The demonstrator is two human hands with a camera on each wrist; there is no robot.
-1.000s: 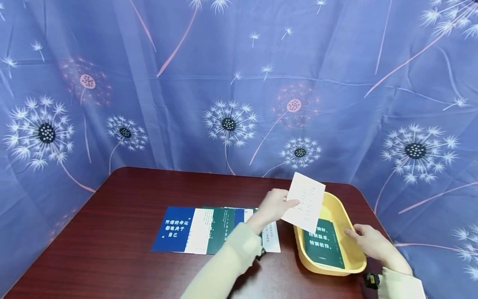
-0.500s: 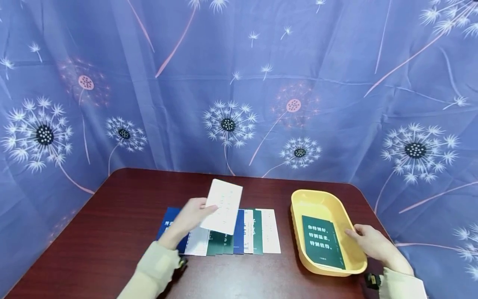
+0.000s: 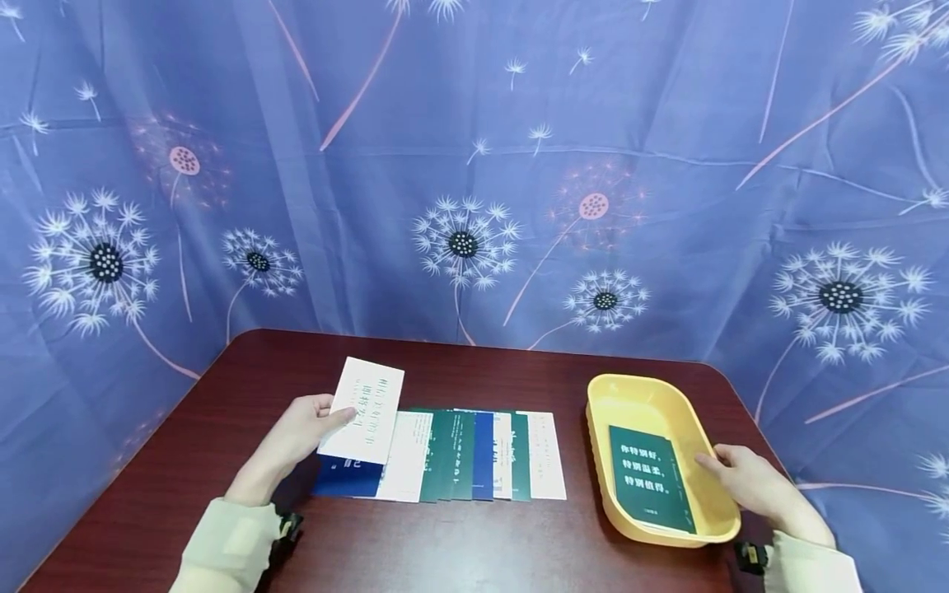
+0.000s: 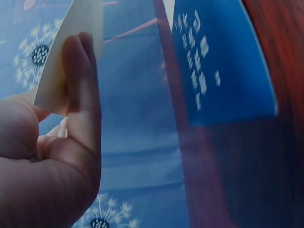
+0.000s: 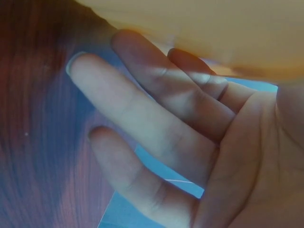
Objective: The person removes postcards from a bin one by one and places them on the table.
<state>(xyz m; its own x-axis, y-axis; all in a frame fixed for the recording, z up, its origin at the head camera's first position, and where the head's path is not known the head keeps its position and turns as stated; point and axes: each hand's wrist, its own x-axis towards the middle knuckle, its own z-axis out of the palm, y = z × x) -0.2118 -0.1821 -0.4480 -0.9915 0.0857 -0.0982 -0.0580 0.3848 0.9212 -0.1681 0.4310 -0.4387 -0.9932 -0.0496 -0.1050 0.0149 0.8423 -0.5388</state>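
My left hand point(image 3: 296, 432) pinches a white card point(image 3: 373, 387) printed with green characters, thumb on its front face and fingers behind. It is held tilted over the left end of a row of cards, overlapping the blue card point(image 3: 348, 483) there. The left wrist view shows that blue card point(image 4: 228, 61) lying apart from the held card point(image 4: 85, 16). My right hand point(image 3: 764, 486) grips the right rim of a yellow plastic tray point(image 3: 641, 403), thumb over the edge and fingers point(image 5: 147, 114) outside against its wall. Inside the tray lies a green card point(image 3: 652, 478) with white characters, on top of others.
Along the dark red wooden table point(image 3: 415, 552), the row of overlapping cards continues rightward with white point(image 3: 404, 461), green point(image 3: 445, 461) and blue ones, ending in a white card point(image 3: 547, 461) left of the tray. A blue dandelion-print cloth point(image 3: 371, 247) hangs behind the table.
My left hand has carried the white card from above the tray leftward across the row to its left end. The right hand stays on the tray rim.
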